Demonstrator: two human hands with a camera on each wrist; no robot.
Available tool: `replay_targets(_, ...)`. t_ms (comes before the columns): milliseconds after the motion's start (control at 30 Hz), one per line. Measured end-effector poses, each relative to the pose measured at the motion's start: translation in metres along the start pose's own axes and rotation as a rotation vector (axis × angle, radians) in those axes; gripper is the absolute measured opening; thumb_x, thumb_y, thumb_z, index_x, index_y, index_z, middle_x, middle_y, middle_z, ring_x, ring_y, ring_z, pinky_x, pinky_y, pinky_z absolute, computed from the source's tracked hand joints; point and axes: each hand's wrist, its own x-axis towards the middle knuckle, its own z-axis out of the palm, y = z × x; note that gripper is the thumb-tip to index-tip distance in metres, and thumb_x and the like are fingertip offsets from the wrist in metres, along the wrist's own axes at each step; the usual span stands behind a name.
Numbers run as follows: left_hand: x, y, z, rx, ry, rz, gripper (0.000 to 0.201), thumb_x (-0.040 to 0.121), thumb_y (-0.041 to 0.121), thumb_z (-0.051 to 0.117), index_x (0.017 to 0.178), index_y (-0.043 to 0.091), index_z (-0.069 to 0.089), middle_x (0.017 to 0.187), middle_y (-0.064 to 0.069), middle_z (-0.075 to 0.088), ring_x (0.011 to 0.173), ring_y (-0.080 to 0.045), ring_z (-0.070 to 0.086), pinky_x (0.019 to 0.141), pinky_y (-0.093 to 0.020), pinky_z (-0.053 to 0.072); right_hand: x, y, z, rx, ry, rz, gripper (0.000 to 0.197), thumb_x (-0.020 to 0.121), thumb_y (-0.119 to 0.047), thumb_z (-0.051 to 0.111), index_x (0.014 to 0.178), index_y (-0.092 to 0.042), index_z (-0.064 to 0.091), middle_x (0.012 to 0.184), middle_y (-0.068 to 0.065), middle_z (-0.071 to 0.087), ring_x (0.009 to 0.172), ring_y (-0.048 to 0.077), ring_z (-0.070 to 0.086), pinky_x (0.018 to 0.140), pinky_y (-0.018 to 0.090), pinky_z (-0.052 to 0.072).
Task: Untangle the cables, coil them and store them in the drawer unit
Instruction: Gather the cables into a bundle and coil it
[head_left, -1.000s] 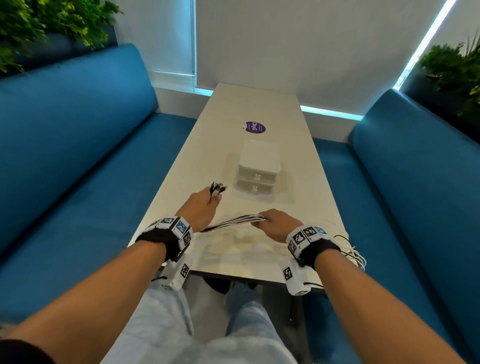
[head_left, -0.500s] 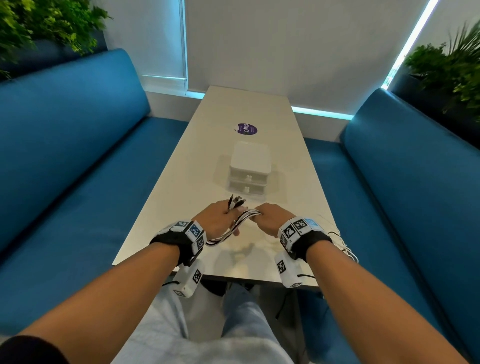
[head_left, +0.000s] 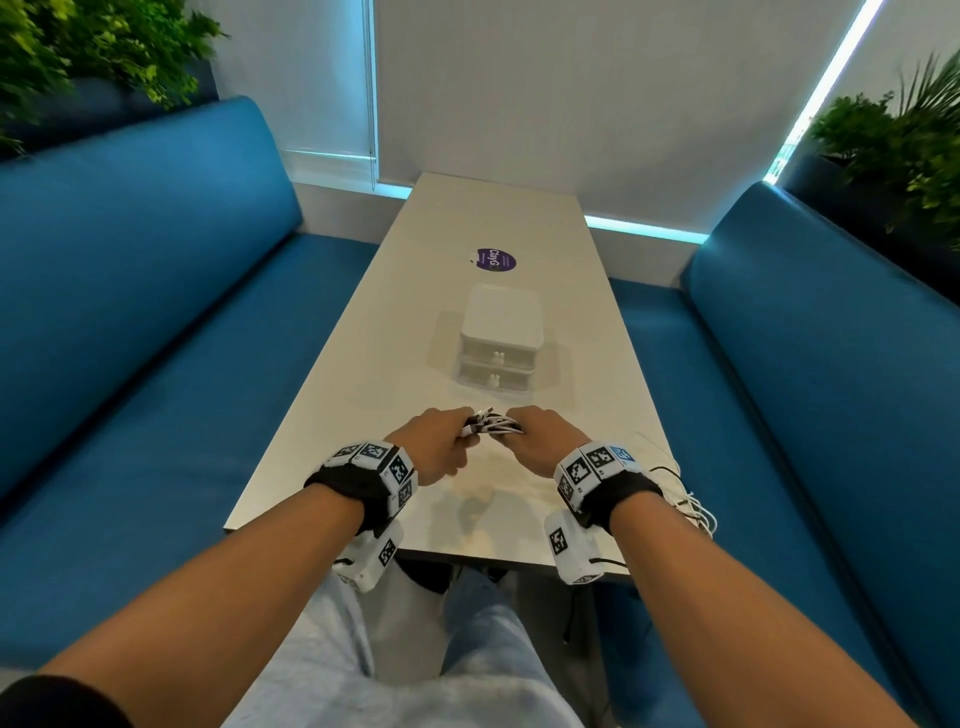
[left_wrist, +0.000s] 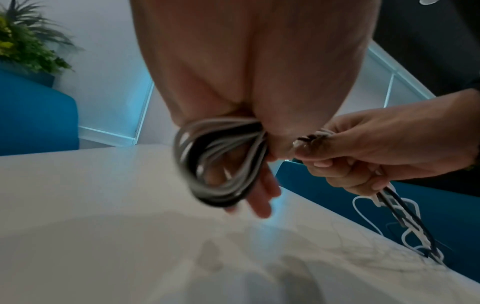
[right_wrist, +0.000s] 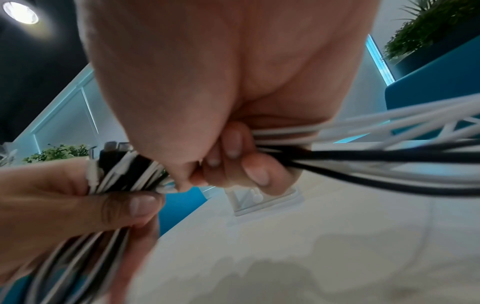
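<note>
Head view: both hands meet above the desk's (head_left: 363, 374) near end, short of the closed drawer unit (head_left: 501, 332).

Left wrist: left hand (left_wrist: 249, 82) grips a coiled loop of cables (left_wrist: 221, 164), keeping its shape.

Right wrist: right hand (right_wrist: 221, 92) clamps the trailing strands, apparently feeding the next turn.

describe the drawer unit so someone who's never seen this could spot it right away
On the long pale table between two blue benches, look along the middle, just beyond the hands. The drawer unit is the small white box with two stacked drawers, nearer than the purple sticker.
</note>
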Motion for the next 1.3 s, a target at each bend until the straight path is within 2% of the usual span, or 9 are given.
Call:
replay_targets(67, -0.003, 0.001, -0.002, 0.002, 0.037, -0.006, 0.009, 0.102, 0.022, 0.043, 0.098, 0.015, 0.047, 0.087, -0.01, 0.063, 0.064, -0.027, 0.059, 0.066, -0.045, 0.054, 0.0, -0.001, 0.0, 0.011, 0.021, -0.011, 0.032, 0.1, -0.042, 0.048, 0.086, -0.014, 0.055, 0.084, 0.006, 0.061, 0.071, 0.022, 0.054, 0.057, 0.03, 0.037)
replay_targets(167, -0.007, 0.009, -0.007, 0.184, 0.099, -0.023, 0.03, 0.104, 0.041, 0.037, 0.098, 0.014, 0.05, 0.082, -0.005, 0.058, 0.066, -0.022, 0.057, 0.062, -0.036, 0.046, 0.002, -0.001, 0.001, -0.002, 0.029, -0.02, 0.03, 0.1, -0.042, 0.048, 0.088, -0.015, 0.056, 0.085, 0.005, 0.061, 0.073, 0.023, 0.055, 0.06, 0.031, 0.038)
replay_targets(267, -0.01, 0.008, -0.006, 0.25, 0.126, 0.017, 0.039, 0.099, 0.051, 0.039, 0.088, 0.017, 0.054, 0.077, -0.002, 0.059, 0.065, -0.02, 0.058, 0.058, -0.034, 0.046, 0.004, 0.0, 0.002, -0.052, -0.014, -0.009, 0.029, 0.1, -0.042, 0.048, 0.092, -0.015, 0.055, 0.085, 0.005, 0.059, 0.077, 0.025, 0.055, 0.064, 0.033, 0.04)
replay_targets(367, -0.012, 0.003, 0.0, 0.302, 0.129, 0.056, 0.045, 0.096, 0.063, 0.035, 0.094, 0.02, 0.049, 0.079, 0.0, 0.058, 0.067, -0.018, 0.056, 0.059, -0.035, 0.044, 0.006, 0.002, 0.002, -0.094, -0.026, 0.008, 0.028, 0.1, -0.04, 0.047, 0.096, -0.013, 0.055, 0.087, 0.005, 0.059, 0.079, 0.027, 0.056, 0.068, 0.035, 0.042)
replay_targets(633, -0.008, -0.003, -0.006, 0.577, 0.206, 0.042, 0.036, 0.103, 0.046, 0.035, 0.11, 0.015, 0.05, 0.085, -0.004, 0.055, 0.069, -0.026, 0.05, 0.062, -0.035, 0.04, 0.001, 0.001, 0.008, -0.032, -0.011, -0.022, 0.031, 0.101, -0.045, 0.043, 0.096, -0.016, 0.051, 0.087, 0.008, 0.062, 0.076, 0.027, 0.058, 0.066, 0.036, 0.042)
replay_targets(733, -0.002, -0.01, -0.02, 0.472, 0.302, -0.035, 0.034, 0.103, 0.045, 0.035, 0.103, 0.015, 0.05, 0.093, -0.009, 0.062, 0.072, -0.03, 0.053, 0.065, -0.036, 0.042, -0.01, 0.006, 0.014, -0.029, 0.056, -0.072, 0.028, 0.104, -0.043, 0.034, 0.103, -0.016, 0.042, 0.078, 0.008, 0.058, 0.07, 0.032, 0.057, 0.065, 0.041, 0.046)
replay_targets(933, 0.008, -0.017, -0.027, 0.103, 0.405, -0.119, 0.044, 0.101, 0.053, 0.033, 0.086, 0.015, 0.05, 0.08, -0.008, 0.06, 0.071, -0.032, 0.058, 0.063, -0.037, 0.047, -0.022, 0.027, 0.025, -0.25, 0.101, -0.026, 0.037, 0.104, -0.048, 0.024, 0.107, -0.016, 0.041, 0.086, 0.006, 0.058, 0.077, 0.034, 0.057, 0.067, 0.039, 0.044)
replay_targets(1100, 0.009, -0.012, -0.017, -0.234, 0.423, -0.078, 0.049, 0.099, 0.055, 0.041, 0.068, 0.017, 0.044, 0.063, -0.002, 0.051, 0.065, -0.026, 0.049, 0.055, -0.034, 0.033, -0.023, 0.018, 0.026, -0.222, 0.047, -0.038, 0.036, 0.105, -0.043, 0.025, 0.115, -0.014, 0.043, 0.095, 0.014, 0.063, 0.083, 0.038, 0.061, 0.073, 0.043, 0.05)
replay_targets(1300, 0.008, 0.003, -0.004, -0.38, 0.4, -0.122, 0.066, 0.063, 0.081, 0.068, 0.072, 0.02, 0.045, 0.063, 0.005, 0.034, 0.055, -0.016, 0.031, 0.055, -0.031, 0.027, -0.021, -0.019, 0.045, -0.086, 0.011, -0.145, 0.032, 0.104, -0.039, 0.03, 0.118, -0.015, 0.047, 0.091, 0.017, 0.064, 0.079, 0.039, 0.061, 0.072, 0.046, 0.051)
